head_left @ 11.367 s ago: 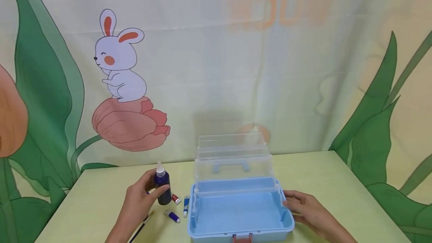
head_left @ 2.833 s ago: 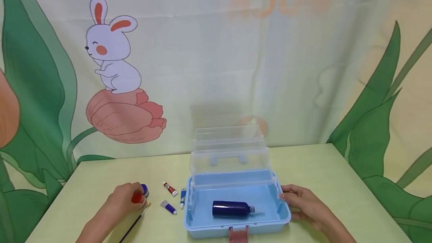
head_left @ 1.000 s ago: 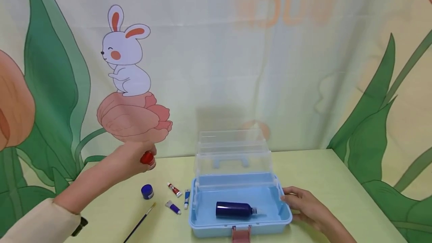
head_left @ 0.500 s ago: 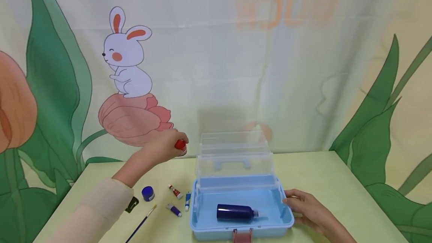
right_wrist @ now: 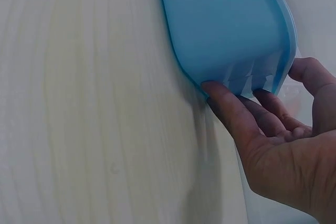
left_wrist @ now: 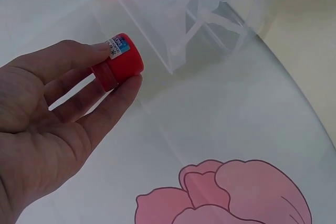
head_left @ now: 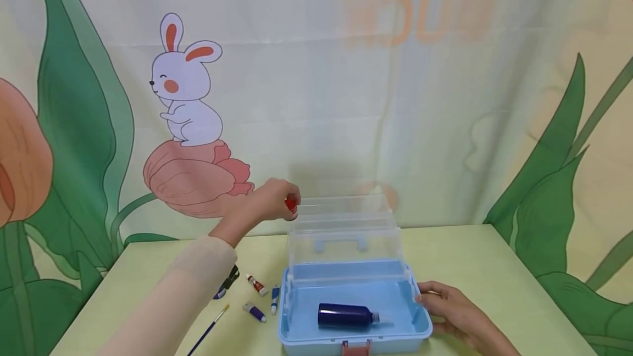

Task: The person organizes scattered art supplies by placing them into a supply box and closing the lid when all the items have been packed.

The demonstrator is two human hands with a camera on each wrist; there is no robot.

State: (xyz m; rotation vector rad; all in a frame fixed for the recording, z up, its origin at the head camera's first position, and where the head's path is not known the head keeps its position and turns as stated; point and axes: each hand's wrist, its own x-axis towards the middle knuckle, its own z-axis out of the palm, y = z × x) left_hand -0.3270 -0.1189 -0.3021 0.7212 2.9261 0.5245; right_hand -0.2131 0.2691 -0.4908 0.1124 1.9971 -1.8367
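Observation:
My left hand (head_left: 274,199) pinches a small red paint jar (left_wrist: 131,59) between thumb and fingers. In the head view, hand and jar are raised at the left edge of the clear lid (head_left: 346,238), which stands open. Below is the blue storage box (head_left: 301,312) with a reddish-brown front latch (head_left: 356,348). A dark blue bottle (head_left: 343,316) with a clear nozzle lies on its side in the box. My right hand (head_left: 452,306) grips the box's right end. In the right wrist view, its thumb is at the rim and its fingers are against the end wall (right_wrist: 231,61).
Left of the box lie a red paint tube (head_left: 256,284), a blue tube (head_left: 275,299) and a purple tube (head_left: 254,312). A paintbrush (head_left: 210,328) is nearer the front. My left sleeve (head_left: 193,279) mostly hides a blue jar. A printed curtain (head_left: 321,98) hangs behind the table.
The bottle, earlier in my left hand, now lies in the box. My left hand has picked up the red jar and carried it up and rightward to the lid. My right hand stays on the box.

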